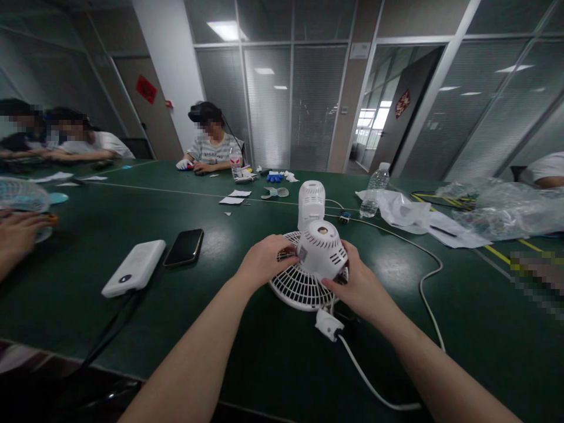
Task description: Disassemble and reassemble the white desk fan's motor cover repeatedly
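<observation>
A small white electric fan lies with its grille point(304, 289) on the green table. Its rounded, slotted motor housing point(321, 242) faces up. My left hand point(269, 257) is closed on the housing's left side, its fingers reaching over the grille. From the right, my right hand point(355, 276) grips the same housing with the thumb at its near edge. Behind the housing stands another white slotted piece point(311, 202); whether it is joined to the fan I cannot tell. A white block point(328, 324) on a cord lies at the grille's near edge.
Left of my arm lie a phone point(184, 247) and a white power bank point(134, 267) with a dark cable. A plastic bottle point(374, 191), white bags and a long cord point(434, 273) are at right. A nearby person's hand point(20, 235) holds another fan at far left.
</observation>
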